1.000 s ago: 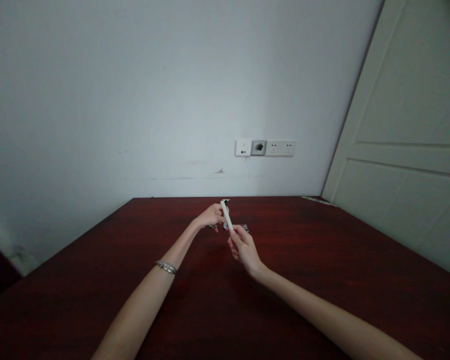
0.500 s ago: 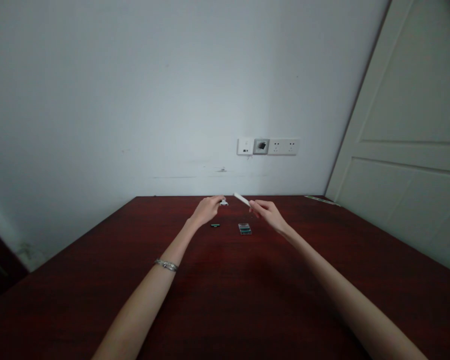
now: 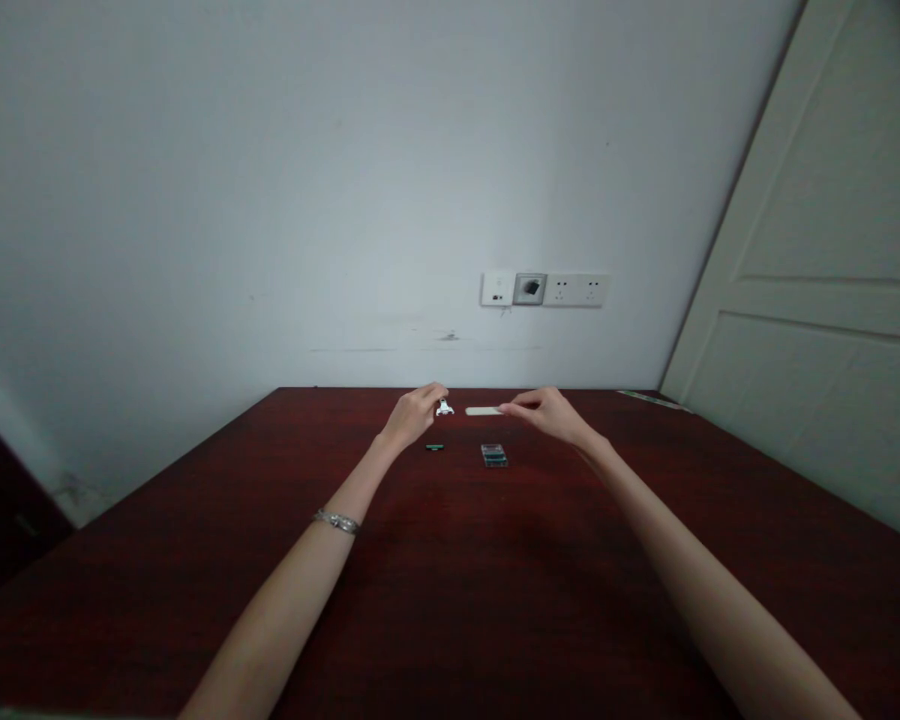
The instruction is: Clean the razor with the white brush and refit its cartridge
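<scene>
Between the fingertips of my left hand [image 3: 412, 415] is a small white forked piece [image 3: 445, 409], shaped like the head of a razor. My right hand [image 3: 551, 413] pinches the right end of a flat white stick with a rounded tip [image 3: 482, 411], which looks like a handle. The stick lies level, its free end pointing at the white piece with a small gap between them. Below my left hand, a short green and black strip [image 3: 435, 447] rests on the table. A small clear case [image 3: 494, 456] with dark contents sits below the stick.
The dark red table [image 3: 450, 600] runs back to a pale wall, where a row of sockets [image 3: 544, 289] is mounted. A thin, light-coloured strip [image 3: 652, 399] lies at the far right edge, near a white door [image 3: 825, 330].
My right hand has turned the stick from a slant to level and lowered its free tip. The white piece in my left hand now shows more fully. The view has shifted slightly.
</scene>
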Demonstrator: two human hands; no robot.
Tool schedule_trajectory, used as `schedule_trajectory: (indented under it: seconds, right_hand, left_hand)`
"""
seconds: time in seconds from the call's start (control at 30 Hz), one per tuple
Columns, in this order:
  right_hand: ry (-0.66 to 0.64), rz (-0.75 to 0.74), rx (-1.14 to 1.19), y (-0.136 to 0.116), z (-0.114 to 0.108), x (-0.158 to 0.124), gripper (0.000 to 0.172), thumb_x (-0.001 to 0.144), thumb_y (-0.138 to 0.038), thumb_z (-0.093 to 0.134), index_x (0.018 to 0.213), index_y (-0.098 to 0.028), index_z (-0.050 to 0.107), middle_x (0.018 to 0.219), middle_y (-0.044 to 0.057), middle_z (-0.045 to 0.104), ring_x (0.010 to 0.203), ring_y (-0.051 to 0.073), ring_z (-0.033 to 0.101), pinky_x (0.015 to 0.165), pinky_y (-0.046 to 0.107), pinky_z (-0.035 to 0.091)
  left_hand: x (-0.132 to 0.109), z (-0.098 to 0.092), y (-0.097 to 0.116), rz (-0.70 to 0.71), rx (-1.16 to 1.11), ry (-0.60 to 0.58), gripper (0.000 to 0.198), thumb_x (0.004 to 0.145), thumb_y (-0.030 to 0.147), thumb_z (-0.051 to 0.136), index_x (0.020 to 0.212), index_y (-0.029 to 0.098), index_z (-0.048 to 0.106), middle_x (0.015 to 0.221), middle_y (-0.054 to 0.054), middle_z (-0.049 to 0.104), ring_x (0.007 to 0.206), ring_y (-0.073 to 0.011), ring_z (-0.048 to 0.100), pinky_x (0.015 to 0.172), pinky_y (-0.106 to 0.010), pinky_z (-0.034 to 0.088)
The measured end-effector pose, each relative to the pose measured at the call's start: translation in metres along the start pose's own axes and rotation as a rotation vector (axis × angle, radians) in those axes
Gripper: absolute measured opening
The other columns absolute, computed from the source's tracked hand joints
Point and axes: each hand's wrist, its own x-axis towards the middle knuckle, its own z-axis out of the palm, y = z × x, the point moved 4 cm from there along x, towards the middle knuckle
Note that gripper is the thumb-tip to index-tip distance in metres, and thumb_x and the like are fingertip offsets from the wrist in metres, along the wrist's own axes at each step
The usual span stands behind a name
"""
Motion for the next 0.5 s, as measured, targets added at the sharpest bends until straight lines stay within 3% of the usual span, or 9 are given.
schedule_trajectory:
  seconds: [0.1,0.27,0.5]
  right_hand:
    - [0.016,-0.013,-0.018,-0.004,-0.001,0.001,0.047,0.076,-0.058,0.053,0.072,-0.015,0.072,0.059,0.001,0.062,0.055,0.012,0.048,0.053,0.023,0.033]
    - [-0.024,-0.197,-0.06,-0.028,0.011,0.005,0.046,0.08,-0.055,0.051,0.073,-0.016,0.073,0.059,0.002,0.064,0.054,0.011,0.048,0.056,0.024,0.035]
    - [0.041,-0.114,-0.093,-0.01,-0.003,0.007,0.046,0.079,-0.057,0.052,0.075,-0.016,0.074,0.062,0.004,0.067,0.056,0.014,0.053,0.055,0.025,0.036]
  left_hand:
    - [-0.002,0.004,0.001,0.018,0.027,-0.014,0.035,0.075,-0.005,0.045,0.1,0.016,0.056,0.107,-0.008,0.061,0.097,-0.0169,0.06,0.083,-0.028,0.048]
    - [-0.002,0.007,0.004,0.026,0.04,-0.064,0.033,0.076,-0.003,0.047,0.101,0.017,0.056,0.106,-0.006,0.061,0.098,-0.0167,0.059,0.082,-0.027,0.049]
    - [-0.002,0.007,0.001,0.0,0.031,-0.058,0.035,0.077,-0.003,0.046,0.104,0.017,0.055,0.107,-0.007,0.061,0.096,-0.0161,0.06,0.082,-0.028,0.048]
